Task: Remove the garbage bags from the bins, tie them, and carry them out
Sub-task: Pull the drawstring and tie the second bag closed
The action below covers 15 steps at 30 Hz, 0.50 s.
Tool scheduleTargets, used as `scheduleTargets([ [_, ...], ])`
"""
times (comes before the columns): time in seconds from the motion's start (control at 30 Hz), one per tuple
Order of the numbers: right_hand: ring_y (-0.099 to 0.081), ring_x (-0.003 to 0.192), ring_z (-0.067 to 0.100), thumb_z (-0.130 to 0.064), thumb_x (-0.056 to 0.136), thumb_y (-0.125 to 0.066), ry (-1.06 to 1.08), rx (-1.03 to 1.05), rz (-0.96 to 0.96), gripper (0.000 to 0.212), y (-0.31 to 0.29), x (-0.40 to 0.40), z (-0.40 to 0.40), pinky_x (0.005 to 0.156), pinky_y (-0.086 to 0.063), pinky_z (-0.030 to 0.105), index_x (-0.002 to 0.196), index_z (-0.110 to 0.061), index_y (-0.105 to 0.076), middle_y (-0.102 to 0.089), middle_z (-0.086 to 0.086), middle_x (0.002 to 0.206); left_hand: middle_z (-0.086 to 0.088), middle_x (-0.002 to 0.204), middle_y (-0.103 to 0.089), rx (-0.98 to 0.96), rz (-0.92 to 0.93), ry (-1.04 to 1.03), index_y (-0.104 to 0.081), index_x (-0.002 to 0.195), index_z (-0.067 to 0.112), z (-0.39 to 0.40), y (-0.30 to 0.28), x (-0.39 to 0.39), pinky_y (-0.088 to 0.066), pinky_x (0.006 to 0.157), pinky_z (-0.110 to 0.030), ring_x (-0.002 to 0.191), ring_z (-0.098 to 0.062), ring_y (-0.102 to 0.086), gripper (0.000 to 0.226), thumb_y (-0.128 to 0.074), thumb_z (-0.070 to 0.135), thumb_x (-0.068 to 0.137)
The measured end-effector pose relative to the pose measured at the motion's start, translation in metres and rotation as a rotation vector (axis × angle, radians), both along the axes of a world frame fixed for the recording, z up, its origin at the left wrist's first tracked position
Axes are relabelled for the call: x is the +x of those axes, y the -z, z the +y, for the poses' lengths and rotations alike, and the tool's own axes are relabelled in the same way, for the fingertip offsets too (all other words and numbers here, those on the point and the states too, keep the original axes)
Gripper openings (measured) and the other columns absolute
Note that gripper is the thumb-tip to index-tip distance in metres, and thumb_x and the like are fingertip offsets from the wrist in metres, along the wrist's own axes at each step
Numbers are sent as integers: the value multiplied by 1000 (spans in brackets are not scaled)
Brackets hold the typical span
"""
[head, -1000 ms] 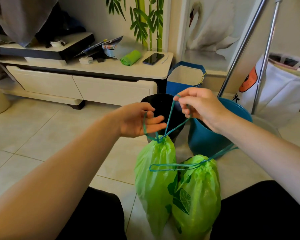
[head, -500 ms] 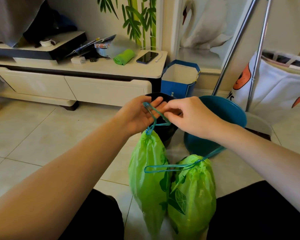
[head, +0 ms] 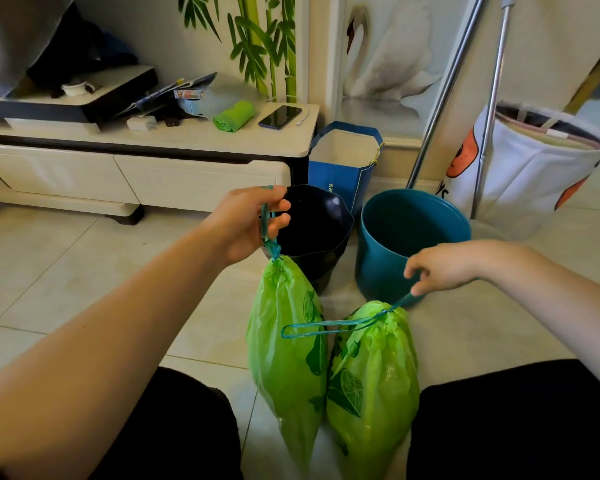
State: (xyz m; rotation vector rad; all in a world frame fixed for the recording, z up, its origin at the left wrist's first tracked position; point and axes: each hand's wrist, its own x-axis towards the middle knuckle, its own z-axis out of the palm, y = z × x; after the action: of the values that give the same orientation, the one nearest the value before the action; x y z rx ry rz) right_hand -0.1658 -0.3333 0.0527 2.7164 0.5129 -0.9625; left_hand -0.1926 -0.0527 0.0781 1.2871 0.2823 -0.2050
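- Garbage bags, two of them in lime green with darker lemon-slice and leaf prints, sat side by side on the tiled floor [head: 66, 265] in front of the black bin [head: 312, 233].
- Left garbage bag [head: 286, 358] hung with its long axis nearly vertical, gathered neck up toward the black bin, tapered bottom pointing down between the person's knees.
- Right garbage bag [head: 374, 382] stood just beside it, touching along the side, its long axis also upright and its cinched neck tipped slightly toward the teal bin [head: 395, 251].
- Left hand [head: 246, 223] was closed around the teal drawstring [head: 265, 220] of the left bag, the string running taut down to a knot at the neck.
- Right hand [head: 440, 268] pinched the short end of the second drawstring [head: 329, 327] between fingertips; its long loop lay roughly level across the left bag.
- Both bins stood unlined, the teal one right of the black one.
- Behind the black bin stood a blue paper bag [head: 340, 178] with small pale characters on its face, too small to read.
- Right of the teal bin, a white fabric basket [head: 527, 174] showed a dark letter pair at its lower edge, possibly "YS".
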Motion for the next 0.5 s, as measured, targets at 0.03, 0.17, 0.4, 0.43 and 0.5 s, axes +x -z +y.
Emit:
scheduleTargets([
  [0.03,-59,112,24,-40,88,-59,12,-17,-8,42,2,2,-6,97,-47,34,124,-20,-57,-62,2,125,0,68,-58,14,-5,7,-60,98,11,0,0,-1,-40,36,-15,42,-8,-56,8,-54,13,93],
  [0.17,-60,75,21,-37,84,-65,107,0,-12,32,5,3,-18,68,-48,28,103,-12,-65,-71,7,93,0,70,-60,52,-11,24,-61,105,10,2,0,-5,-41,38,-16,46,-9,-57,13,-55,14,93],
  [0.4,-56,59,20,-39,80,-70,239,198,-4,34,-7,1,-20,55,-48,27,78,-6,-64,-64,8,68,-1,71,-60,64,-13,11,-61,107,9,4,-1,-8,-43,39,-16,48,-10,-59,16,-55,13,94],
  [0.43,-57,59,19,-37,81,-70,259,240,0,31,-8,1,-20,54,-48,26,75,-8,-61,-64,8,68,-1,71,-60,64,-13,9,-61,108,9,4,-1,-8,-43,39,-16,48,-10,-59,16,-54,13,94],
  [0.5,-60,62,18,-34,83,-69,301,342,18,26,-9,0,-18,53,-48,23,74,-11,-59,-65,5,69,-1,72,-60,66,-13,6,-61,109,8,5,-1,-8,-43,40,-16,49,-10,-59,17,-54,13,94],
])
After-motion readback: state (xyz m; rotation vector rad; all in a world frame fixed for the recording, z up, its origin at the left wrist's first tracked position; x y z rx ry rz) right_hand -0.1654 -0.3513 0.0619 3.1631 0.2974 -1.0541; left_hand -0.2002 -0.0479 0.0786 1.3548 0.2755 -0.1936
